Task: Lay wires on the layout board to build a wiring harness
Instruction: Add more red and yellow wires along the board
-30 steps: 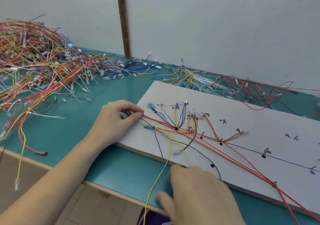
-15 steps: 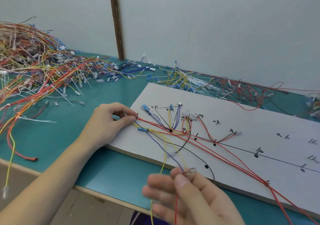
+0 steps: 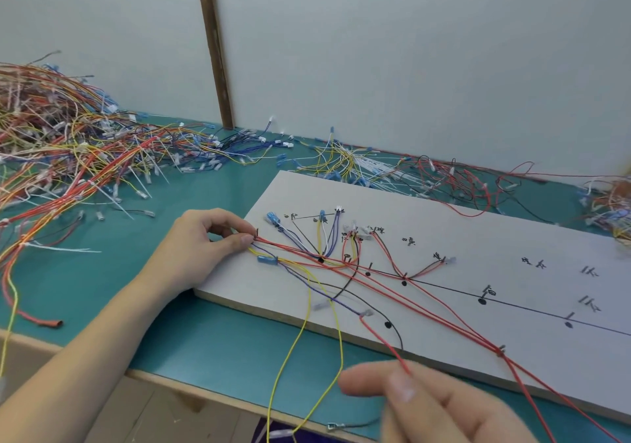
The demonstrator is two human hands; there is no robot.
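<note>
The white layout board (image 3: 478, 217) lies on the teal table, marked with black lines, dots and labels, with nails holding red, yellow, blue and black wires. My left hand (image 3: 201, 251) pinches the ends of the red wires (image 3: 409, 292) at the nail on the board's left corner. My right hand (image 3: 440, 408) is blurred at the bottom, below the board's near edge, and a loose red wire (image 3: 382, 340) runs between its thumb and fingers up to a small terminal (image 3: 367, 313). Two yellow wires (image 3: 307, 309) hang off the board's front edge.
A large tangled heap of wires (image 3: 61, 155) fills the table's left. Smaller bundles of blue, yellow, white and red wires (image 3: 358, 162) lie along the wall behind the board. A loose black lead with a terminal (image 3: 333, 426) lies near the table's front edge (image 3: 191, 388).
My right hand has dropped lower and moved right; it no longer pinches the terminal of the blue wire, which now lies on the board. A red wire runs from it. The left hand keeps its pinch.
</note>
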